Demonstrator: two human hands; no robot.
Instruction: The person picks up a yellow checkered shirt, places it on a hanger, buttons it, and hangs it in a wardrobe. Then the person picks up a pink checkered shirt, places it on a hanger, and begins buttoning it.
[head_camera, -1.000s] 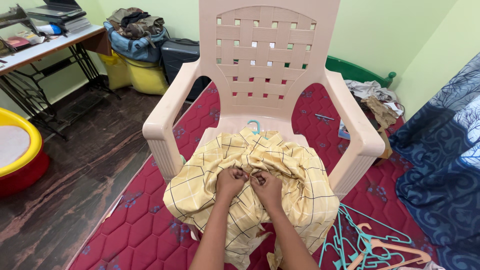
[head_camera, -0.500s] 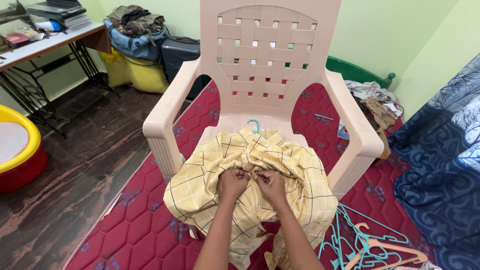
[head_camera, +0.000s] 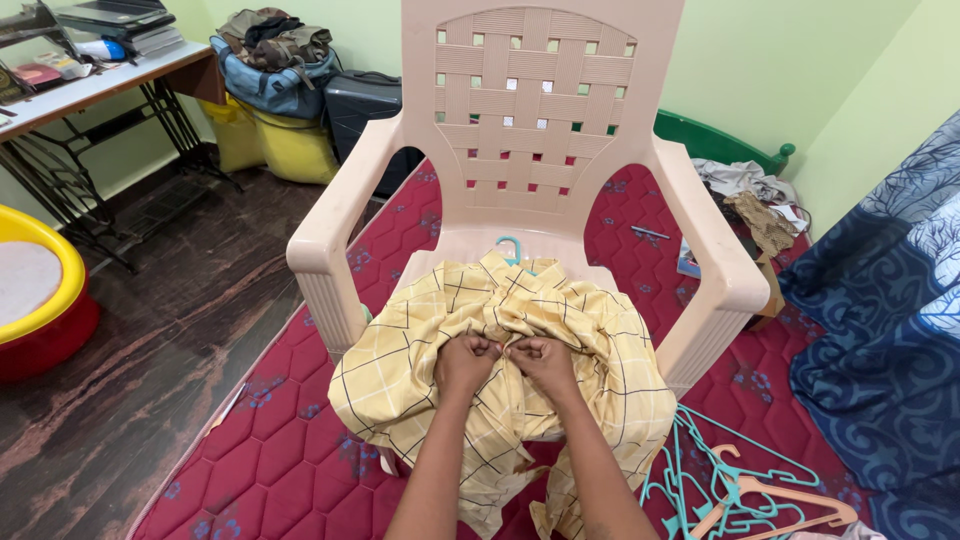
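Yellow checked shirt (head_camera: 500, 340) lies bunched on the seat of a beige plastic armchair (head_camera: 520, 130), its hem spilling over the front edge toward the red quilted mat (head_camera: 270, 440). A teal hanger hook (head_camera: 510, 250) pokes out of the cloth at the collar end.

Left hand (head_camera: 465, 362) and right hand (head_camera: 540, 358) sit knuckle to knuckle at the shirt's middle, both pinched shut on small folds of the fabric, likely at the front placket; whether a button sits between the fingertips is too small to tell.

Risks, as a judgement: the grip is only fingertip pinches on thin cloth, so a fold could slip free and the two edges come out misaligned. Much of the shirt hangs off the seat front, so its own weight could drag the bundle down onto the mat if either hand lets go. A pull toward the body could also tip the hidden hanger and slide it out of the collar. Loose teal and peach hangers (head_camera: 740, 490) lie on the mat by the right forearm; dangling cloth could snag on them.
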